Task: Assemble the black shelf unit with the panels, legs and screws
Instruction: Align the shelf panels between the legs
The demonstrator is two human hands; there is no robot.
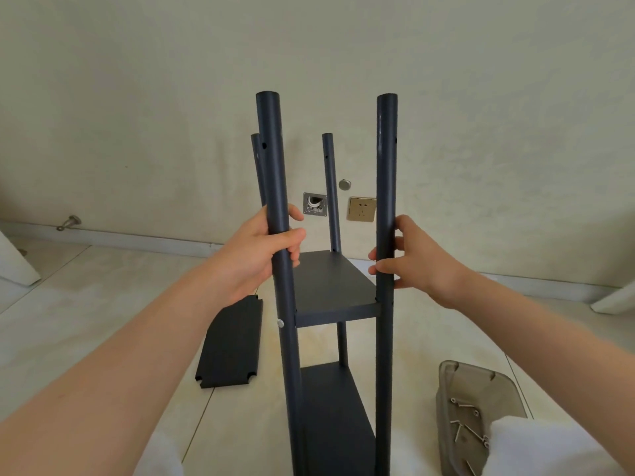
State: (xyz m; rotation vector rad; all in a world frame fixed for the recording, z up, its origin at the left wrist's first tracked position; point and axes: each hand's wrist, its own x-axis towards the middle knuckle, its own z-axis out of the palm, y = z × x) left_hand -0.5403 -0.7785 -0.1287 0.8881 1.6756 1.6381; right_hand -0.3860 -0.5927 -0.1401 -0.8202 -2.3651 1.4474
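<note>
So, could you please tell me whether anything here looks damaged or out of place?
The wall box left of the gold socket has no cover plate, leaving white cable exposed. One shelf panel lies unfitted on the floor.

Setting: looking like sparse room in home. Cream plaster wall [137, 115] meeting pale tiled floor [103, 304] at baseboard [137, 237]. Gold wall socket [360, 209] sitting low beside open junction box [315, 204] showing coiled cable. Door stop [69, 222] projecting near floor.
</note>
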